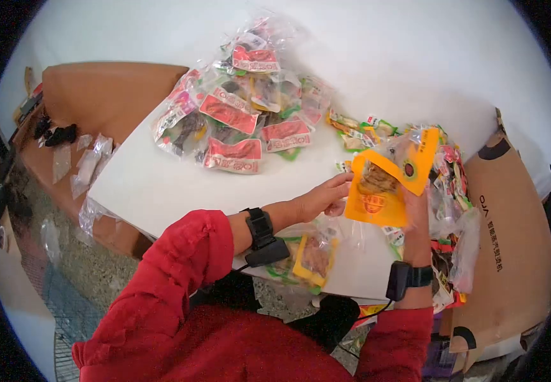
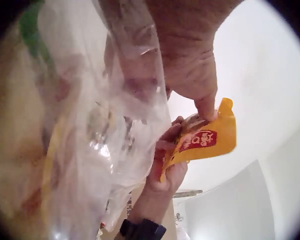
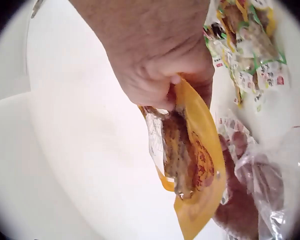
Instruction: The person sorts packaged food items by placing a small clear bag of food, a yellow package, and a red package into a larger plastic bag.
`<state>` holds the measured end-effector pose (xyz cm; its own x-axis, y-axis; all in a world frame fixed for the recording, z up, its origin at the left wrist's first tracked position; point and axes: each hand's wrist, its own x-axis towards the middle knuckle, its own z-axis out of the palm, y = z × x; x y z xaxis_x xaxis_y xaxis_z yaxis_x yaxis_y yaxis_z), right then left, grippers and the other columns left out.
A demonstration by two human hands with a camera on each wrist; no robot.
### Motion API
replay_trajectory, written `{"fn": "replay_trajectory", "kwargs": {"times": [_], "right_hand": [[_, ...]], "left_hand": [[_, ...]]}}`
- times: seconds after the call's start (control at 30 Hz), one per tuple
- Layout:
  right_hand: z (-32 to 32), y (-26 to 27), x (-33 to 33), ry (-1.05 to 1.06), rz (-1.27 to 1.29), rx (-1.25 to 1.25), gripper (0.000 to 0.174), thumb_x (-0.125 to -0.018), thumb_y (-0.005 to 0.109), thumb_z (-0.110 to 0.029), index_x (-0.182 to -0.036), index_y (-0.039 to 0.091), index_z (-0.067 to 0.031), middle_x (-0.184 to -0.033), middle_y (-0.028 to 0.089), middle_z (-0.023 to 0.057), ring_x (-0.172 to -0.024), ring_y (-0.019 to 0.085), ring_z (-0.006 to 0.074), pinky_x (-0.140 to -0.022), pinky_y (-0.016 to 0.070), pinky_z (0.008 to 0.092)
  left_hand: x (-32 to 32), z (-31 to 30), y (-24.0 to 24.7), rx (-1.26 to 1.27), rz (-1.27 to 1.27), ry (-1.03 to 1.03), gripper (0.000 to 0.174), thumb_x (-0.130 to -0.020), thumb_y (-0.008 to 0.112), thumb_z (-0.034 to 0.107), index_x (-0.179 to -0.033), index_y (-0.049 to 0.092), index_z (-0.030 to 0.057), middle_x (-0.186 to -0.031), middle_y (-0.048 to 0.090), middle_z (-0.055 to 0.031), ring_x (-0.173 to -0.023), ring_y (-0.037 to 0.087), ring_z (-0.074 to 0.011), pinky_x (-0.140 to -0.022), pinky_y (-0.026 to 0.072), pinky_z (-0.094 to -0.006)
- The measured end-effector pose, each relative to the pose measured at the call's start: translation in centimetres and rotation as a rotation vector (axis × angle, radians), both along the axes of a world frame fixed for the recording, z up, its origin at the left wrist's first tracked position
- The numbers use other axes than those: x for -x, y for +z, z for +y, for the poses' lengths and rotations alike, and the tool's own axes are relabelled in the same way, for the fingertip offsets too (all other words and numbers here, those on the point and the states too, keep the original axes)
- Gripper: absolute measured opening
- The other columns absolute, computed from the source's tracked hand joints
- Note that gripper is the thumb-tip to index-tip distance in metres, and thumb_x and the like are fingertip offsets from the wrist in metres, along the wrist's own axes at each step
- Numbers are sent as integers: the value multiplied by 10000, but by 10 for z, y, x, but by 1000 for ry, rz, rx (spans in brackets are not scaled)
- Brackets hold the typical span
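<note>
My right hand [image 3: 165,70] pinches the orange packet [image 1: 376,207] of brown food by one edge, holding it up over the table. The packet has a clear window and a printed front. My left hand [image 1: 319,198] reaches toward the packet from the left, its fingertips right at the packet's edge in the head view. In the left wrist view, one extended finger [image 2: 206,106] overlaps the packet's corner. A clear plastic bag [image 2: 135,75] drapes in front of part of that hand. Below my left wrist, a clear bag with a yellow-edged packet [image 1: 317,258] lies on the table.
Several filled clear bags with red labels [image 1: 230,113] are piled at the back of the white table [image 1: 139,172]. Many small food packets [image 1: 450,184] lie along the right side. A cardboard box [image 1: 508,216] stands at right, a brown chair [image 1: 107,89] at left.
</note>
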<state>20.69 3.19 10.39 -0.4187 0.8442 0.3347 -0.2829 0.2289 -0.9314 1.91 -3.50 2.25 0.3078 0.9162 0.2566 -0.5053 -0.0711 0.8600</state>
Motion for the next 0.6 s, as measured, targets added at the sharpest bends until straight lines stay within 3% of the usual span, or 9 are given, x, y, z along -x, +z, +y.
{"fn": "replay_trajectory", "kwargs": {"times": [0.13, 0.17, 0.2, 0.27, 0.33, 0.4, 0.43, 0.53, 0.6], "right_hand": [[20, -28, 22, -93, 28, 111, 337, -794, 550, -70, -1116, 450, -57, -993, 547, 25, -864, 547, 146, -723, 473, 286], [27, -35, 25, -37, 83, 165, 334, -800, 546, -84, -1119, 450, -58, -992, 545, 20, -865, 545, 142, -728, 469, 282], [33, -41, 26, 19, 140, 217, 331, -806, 542, -98, -1122, 450, -59, -992, 544, 15, -866, 542, 138, -732, 465, 277], [36, -51, 24, -9, 22, 242, 325, -812, 538, -114, -1121, 450, -65, -996, 537, 10, -879, 534, 135, -745, 457, 281], [40, -56, 24, -36, -95, 267, 319, -817, 534, -130, -1119, 450, -70, -1001, 530, 4, -893, 526, 133, -759, 449, 284], [40, -62, 22, 10, -181, 167, 311, -836, 509, -169, -1127, 445, -80, -1013, 519, -5, -906, 513, 122, -764, 440, 275], [46, -70, 18, 11, -176, 182, 311, -836, 509, -169, -1127, 445, -80, -1013, 519, -5, -906, 513, 122, -764, 440, 275], [57, -83, 12, 112, -15, 157, 334, -839, 503, -197, -1144, 432, -80, -1024, 521, 4, -910, 514, 125, -761, 446, 278], [39, -54, 27, 357, 373, -91, 444, -846, 492, -204, -1246, 346, -75, -1249, 380, 97, -1076, 438, 209, -856, 412, 327]], "left_hand": [[7, -4, 13, 86, -140, 191, 511, -861, 343, 498, -1193, 395, 113, -936, 547, -21, -571, 449, -59, -425, 282, -187], [20, -2, 4, -59, 181, 306, 547, -866, 277, 524, -1197, 395, 106, -1036, 539, -61, -780, 548, -95, -532, 420, -215], [27, 5, 1, -53, 187, 310, 547, -866, 277, 524, -1197, 395, 106, -1036, 539, -61, -780, 548, -95, -532, 420, -215], [36, 19, -5, 146, -491, -145, 434, -873, 457, 248, -1252, 321, 86, -1155, 470, -82, -1072, 469, -180, -876, 419, -333], [37, 23, -10, 231, -539, -171, 466, -828, 538, 160, -1242, 339, 77, -1175, 462, -94, -1098, 453, -193, -892, 414, -367], [27, 18, -8, 120, -209, 37, 458, -816, 547, 137, -1227, 357, 71, -1151, 486, -105, -1073, 475, -200, -880, 426, -362], [25, 20, -13, 135, -203, 38, 458, -816, 547, 137, -1227, 357, 71, -1151, 486, -105, -1073, 475, -200, -880, 426, -362], [21, 28, -24, 185, -170, 1, 472, -797, 557, 95, -1224, 358, 65, -1116, 508, -99, -1029, 505, -203, -887, 420, -358], [21, 27, -24, 229, -63, 20, 471, -782, 548, 44, -1218, 369, 62, -1087, 530, -90, -996, 524, -194, -873, 427, -342]]}}
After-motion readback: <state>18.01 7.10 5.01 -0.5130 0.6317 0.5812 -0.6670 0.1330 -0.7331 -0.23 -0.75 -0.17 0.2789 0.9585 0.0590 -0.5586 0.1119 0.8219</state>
